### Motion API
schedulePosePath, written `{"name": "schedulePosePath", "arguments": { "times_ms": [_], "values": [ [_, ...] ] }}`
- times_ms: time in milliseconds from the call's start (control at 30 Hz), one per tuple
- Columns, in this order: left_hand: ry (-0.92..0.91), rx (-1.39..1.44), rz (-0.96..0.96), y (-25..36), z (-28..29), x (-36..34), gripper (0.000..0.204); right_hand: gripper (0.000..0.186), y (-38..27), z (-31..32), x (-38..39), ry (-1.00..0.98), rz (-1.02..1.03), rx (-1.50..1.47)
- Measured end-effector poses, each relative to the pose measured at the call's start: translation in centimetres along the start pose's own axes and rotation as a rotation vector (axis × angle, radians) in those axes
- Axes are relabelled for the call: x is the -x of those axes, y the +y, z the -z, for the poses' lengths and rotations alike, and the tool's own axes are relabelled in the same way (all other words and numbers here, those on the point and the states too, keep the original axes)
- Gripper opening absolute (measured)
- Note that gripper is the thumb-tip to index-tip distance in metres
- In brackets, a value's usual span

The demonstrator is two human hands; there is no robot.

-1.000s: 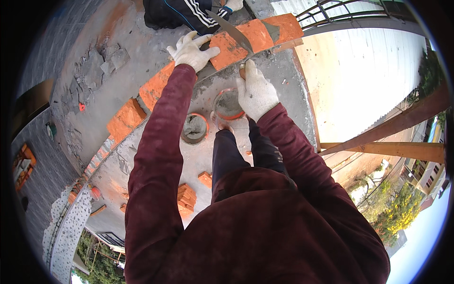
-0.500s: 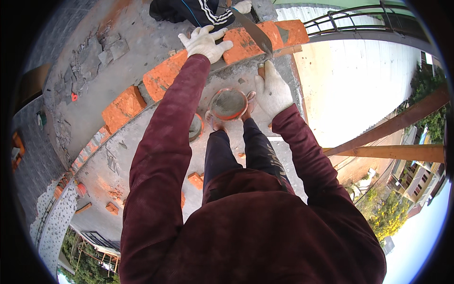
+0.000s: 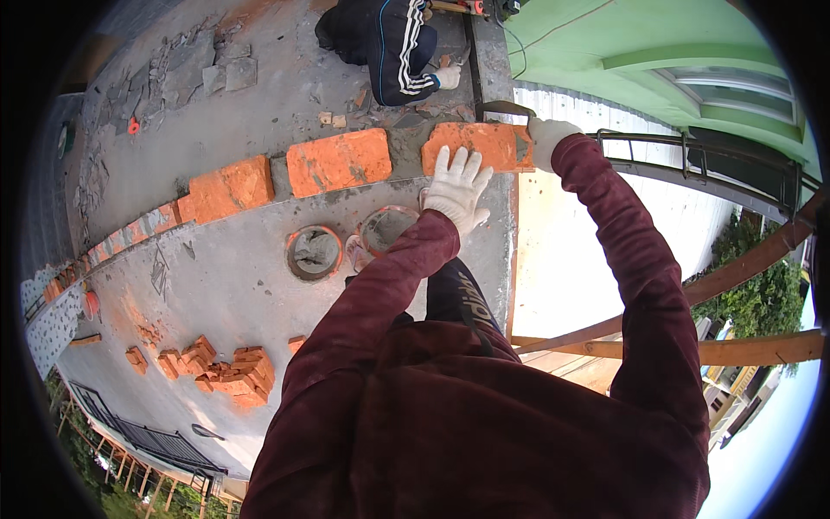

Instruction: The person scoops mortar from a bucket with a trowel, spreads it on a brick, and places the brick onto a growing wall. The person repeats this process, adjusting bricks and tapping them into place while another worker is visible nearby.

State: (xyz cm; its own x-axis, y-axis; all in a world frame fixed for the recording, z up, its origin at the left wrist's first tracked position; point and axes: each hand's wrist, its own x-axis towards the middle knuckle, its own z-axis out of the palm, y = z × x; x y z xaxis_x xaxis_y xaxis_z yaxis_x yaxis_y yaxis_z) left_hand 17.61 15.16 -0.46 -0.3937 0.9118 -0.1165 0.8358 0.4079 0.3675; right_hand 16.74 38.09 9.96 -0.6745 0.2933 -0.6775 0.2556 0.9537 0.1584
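My left hand (image 3: 458, 192), in a white knitted glove, is open with its fingers spread against the near side of an orange brick (image 3: 493, 143) at the right end of a curved row. Beyond that brick's right end, my gloved right hand (image 3: 552, 143) is closed on a trowel. The handle is hidden in the glove, while the dark trowel blade (image 3: 510, 108) points left behind the brick. Grey mortar (image 3: 406, 141) fills the gap to the neighbouring brick (image 3: 339, 162). Another brick (image 3: 232, 189) sits further left.
Two round tubs of grey mortar stand by my feet: one tub (image 3: 291, 259) fully visible, another tub (image 3: 367, 244) partly behind my arm. A co-worker in a striped jacket (image 3: 389, 52) crouches beyond the row. Loose bricks (image 3: 246, 376) lie left; metal railing (image 3: 700, 160) and wooden beam (image 3: 743, 348) right.
My view has shifted right. My right hand has moved with the trowel to the far right end of the row, and my left hand has moved right onto the end brick.
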Motion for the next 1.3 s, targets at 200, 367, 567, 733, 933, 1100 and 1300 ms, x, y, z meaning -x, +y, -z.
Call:
{"name": "schedulePosePath", "arguments": {
  "times_ms": [200, 367, 567, 733, 933, 1100, 1300],
  "values": [
    [-0.067, 0.028, 0.151, 1.4, -0.6, -1.5, 0.085, 0.03, 0.4, -8.4, -7.8, -0.03, 0.431, 0.199],
    [0.021, 0.021, 0.178, 1.5, -2.0, -1.4, 0.067, 0.033, -6.5, -5.9, -7.5, -0.046, 0.743, 0.395],
    [0.023, 0.063, 0.23, 1.8, -3.6, -1.0, 0.059, 0.028, -10.3, -1.8, -6.1, -0.088, 0.695, 0.092],
    [-0.338, 0.505, 0.406, 2.0, -1.7, -1.6, 0.058, 0.027, -12.6, -3.2, -8.2, -0.016, 0.909, 0.208],
    [-0.331, 0.507, 0.393, 1.9, -1.3, -2.5, 0.065, 0.03, -15.4, -0.7, -2.2, -0.002, 0.796, 0.374],
    [-0.171, 0.004, 0.319, 1.1, -2.4, -1.8, 0.07, 0.051, -10.8, 3.3, 5.9, 0.132, 0.634, -0.094],
    [-0.129, 0.081, 0.168, 1.9, 0.5, -1.9, 0.07, 0.056, -9.0, 1.6, -3.6, 0.208, 0.605, 0.064]
  ]
}}
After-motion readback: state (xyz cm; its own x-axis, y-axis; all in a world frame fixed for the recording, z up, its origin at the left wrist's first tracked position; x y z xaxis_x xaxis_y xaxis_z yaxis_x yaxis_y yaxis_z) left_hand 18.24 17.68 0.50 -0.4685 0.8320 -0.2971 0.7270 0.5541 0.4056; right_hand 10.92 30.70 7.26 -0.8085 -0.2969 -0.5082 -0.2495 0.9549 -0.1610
